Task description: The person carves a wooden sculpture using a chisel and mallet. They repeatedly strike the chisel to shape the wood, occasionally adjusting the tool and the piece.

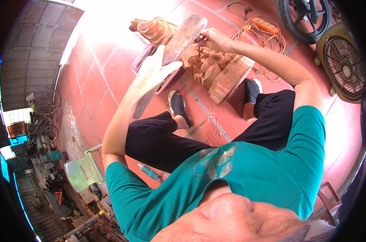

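Observation:
A long, flat, greyish plank (187, 34) slants across in front of me, its far end rounded. My left hand (150, 72) is closed around its middle, the thumb lying across the face. Beside the far part of the plank, my right hand (215, 40) pinches a small dark thing that I cannot make out. Behind and below the plank a carved wooden sculpture (211, 66) lies on the floor, with a thick uncarved block at its near end. Partly hidden under the plank is a pink tray (166, 82).
Red tiles (106, 72) cover the floor, with wood chips (215, 125) between my feet. An orange power strip (264, 26) with tangled cords lies at far right, near a wheel (303, 16) and a fan (344, 64). A pale green plastic chair (84, 171) and a teal tool (148, 171) are at left.

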Demonstrator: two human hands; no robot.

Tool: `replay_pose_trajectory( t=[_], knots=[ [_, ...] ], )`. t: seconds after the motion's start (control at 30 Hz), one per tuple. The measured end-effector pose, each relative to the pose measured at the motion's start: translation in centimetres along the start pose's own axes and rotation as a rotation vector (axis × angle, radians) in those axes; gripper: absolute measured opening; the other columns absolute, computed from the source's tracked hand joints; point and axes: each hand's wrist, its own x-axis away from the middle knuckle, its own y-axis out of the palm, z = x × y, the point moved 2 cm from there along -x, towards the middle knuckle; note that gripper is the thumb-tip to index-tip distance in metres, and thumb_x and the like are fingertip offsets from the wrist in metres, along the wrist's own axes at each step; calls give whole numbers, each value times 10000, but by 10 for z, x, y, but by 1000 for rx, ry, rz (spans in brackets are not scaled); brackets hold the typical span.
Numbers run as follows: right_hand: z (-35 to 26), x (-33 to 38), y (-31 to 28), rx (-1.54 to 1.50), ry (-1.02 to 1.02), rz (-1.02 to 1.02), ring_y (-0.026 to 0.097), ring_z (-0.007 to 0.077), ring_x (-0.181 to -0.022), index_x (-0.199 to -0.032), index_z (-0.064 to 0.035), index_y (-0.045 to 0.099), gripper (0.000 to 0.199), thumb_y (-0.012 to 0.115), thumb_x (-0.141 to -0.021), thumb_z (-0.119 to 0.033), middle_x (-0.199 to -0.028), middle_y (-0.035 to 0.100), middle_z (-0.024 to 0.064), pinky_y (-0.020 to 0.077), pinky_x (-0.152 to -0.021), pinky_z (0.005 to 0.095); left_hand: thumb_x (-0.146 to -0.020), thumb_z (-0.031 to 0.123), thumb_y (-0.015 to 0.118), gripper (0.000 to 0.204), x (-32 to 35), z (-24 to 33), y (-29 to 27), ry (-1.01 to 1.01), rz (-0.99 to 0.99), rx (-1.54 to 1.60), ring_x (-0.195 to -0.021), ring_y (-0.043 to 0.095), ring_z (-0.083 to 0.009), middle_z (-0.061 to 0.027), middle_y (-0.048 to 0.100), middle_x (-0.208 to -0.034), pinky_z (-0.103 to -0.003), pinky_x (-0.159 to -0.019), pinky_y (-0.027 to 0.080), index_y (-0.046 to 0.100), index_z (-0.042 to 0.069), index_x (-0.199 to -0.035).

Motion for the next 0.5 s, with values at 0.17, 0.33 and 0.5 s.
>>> replay_pose_trajectory(
  t=[0.17, 0.33, 0.5],
  knots=[
    [12, 1, -2, -132, -35, 14, 653, 206, -780, -999, -55, 646, 214, 762, -899, -206, -833, 689, 84, 508, -742, 369, -880, 455, 751, 674, 1, 39, -13, 45, 77, 15, -1069, 671, -369, -237, 681, -1137, -447, -912, 512, 515, -20, -1297],
    [15, -4, -1, -12, -1, -7, 655, 221, -755, -992, -45, 657, 249, 767, -897, -247, -834, 699, 109, 507, -716, 382, -896, 509, 712, 721, -4, 29, -3, 31, 20, -161, -1036, 672, -382, -271, 674, -1112, -460, -907, 506, 480, -14, -1335],
    [13, 9, -1, -28, -83, 52, 696, 255, -804, -985, -35, 681, 227, 767, -885, -220, -851, 719, 117, 536, -758, 378, -897, 537, 695, 782, -2, 24, -8, -42, -73, -119, -1106, 646, -404, -263, 664, -1160, -459, -955, 490, 461, -12, -1402]
  ],
)
